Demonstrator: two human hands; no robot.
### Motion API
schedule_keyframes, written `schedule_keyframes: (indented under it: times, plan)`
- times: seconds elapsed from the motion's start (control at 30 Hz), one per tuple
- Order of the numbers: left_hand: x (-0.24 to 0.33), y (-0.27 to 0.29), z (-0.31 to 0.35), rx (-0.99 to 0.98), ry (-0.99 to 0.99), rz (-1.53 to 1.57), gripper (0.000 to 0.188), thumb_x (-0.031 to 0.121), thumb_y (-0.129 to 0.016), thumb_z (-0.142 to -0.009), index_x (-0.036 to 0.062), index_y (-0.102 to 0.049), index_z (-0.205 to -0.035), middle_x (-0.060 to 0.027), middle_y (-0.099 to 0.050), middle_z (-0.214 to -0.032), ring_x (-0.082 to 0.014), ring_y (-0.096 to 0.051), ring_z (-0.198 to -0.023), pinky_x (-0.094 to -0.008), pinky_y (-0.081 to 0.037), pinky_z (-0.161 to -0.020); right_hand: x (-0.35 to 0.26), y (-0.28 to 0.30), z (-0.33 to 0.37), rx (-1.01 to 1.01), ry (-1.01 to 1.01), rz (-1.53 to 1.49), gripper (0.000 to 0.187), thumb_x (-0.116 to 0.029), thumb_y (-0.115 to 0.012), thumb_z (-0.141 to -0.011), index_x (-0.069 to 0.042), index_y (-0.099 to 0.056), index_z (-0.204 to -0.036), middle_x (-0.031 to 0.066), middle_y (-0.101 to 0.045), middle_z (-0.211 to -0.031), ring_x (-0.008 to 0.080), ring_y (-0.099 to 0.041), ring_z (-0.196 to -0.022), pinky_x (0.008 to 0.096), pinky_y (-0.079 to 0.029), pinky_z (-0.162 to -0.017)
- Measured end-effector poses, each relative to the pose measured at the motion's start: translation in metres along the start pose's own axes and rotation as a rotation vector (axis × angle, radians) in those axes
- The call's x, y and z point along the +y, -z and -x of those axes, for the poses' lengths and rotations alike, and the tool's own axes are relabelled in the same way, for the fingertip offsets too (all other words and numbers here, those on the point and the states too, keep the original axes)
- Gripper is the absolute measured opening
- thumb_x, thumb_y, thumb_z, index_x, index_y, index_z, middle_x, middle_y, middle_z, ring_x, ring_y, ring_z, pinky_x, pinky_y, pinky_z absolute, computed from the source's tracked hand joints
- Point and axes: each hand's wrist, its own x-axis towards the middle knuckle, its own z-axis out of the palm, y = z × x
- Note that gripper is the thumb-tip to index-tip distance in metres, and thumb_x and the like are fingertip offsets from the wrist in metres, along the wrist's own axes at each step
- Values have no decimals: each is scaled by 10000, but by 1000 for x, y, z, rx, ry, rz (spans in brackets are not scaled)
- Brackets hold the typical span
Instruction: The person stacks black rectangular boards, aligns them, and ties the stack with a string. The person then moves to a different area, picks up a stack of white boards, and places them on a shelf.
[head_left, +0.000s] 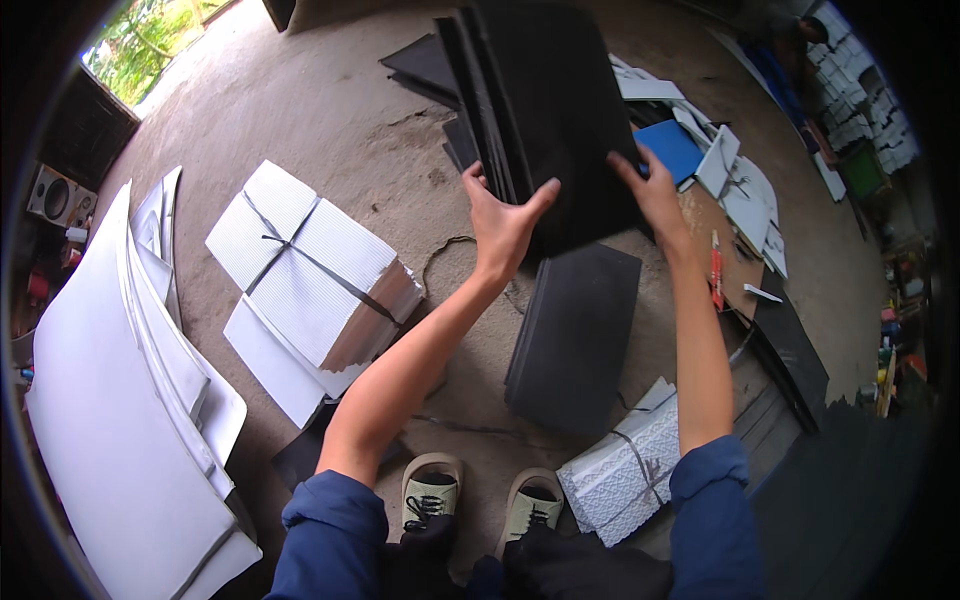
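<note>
Both hands hold a stack of black sheets (pixel 545 110) upright above the floor (pixel 330 110); left hand (pixel 503 222) grips its lower edge, fingers spread; right hand (pixel 652 195) clasps the right edge; a strapped white bundle (pixel 310 265) lies left; a black pile (pixel 575 335) beneath.

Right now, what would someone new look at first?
Probably the stack of black sheets, held up in the middle by the left hand and right hand. Next, the tied white bundle on the floor to the left, and another black pile below the hands.
</note>
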Motion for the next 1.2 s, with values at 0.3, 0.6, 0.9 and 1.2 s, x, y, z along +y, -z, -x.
schedule_keyframes:
  times: [0.3,0.6,0.9,1.2]
  plan:
    - [46,3,93,-507,152,145,452,307,-494,-876,14,-237,-1106,-164,-507,-965,-204,-520,-882,-280,-406,-781,33,17,155,53,-256,-706,456,-197,-609,-807,65,-448,-1143,117,-535,-1103,160,-512,-1002,267,-391,-869]
    - [29,38,103,-345,187,-147,420,312,-475,-876,-16,-309,-1081,-174,-505,-871,-219,-507,-803,-332,-403,-751,38,28,205,64,-462,-759,533,-162,-664,-763,53,-393,-1169,140,-524,-1098,195,-509,-1014,289,-397,-875]
    - [76,68,38,90,-209,-229,416,313,-461,-865,-10,-289,-1064,-78,-483,-644,-142,-446,-566,-278,-383,-551,62,1,238,128,-494,-577,568,-158,-658,-766,57,-363,-1201,156,-529,-1085,214,-528,-987,299,-419,-850]
    - [22,89,43,-119,60,-1,414,360,-449,-884,4,-354,-1073,-57,-419,-881,-121,-394,-811,-238,-346,-735,34,-4,225,152,-478,487,542,-375,-545,-819,37,-475,-1164,205,-404,-1216,287,-396,-1130,381,-304,-951]
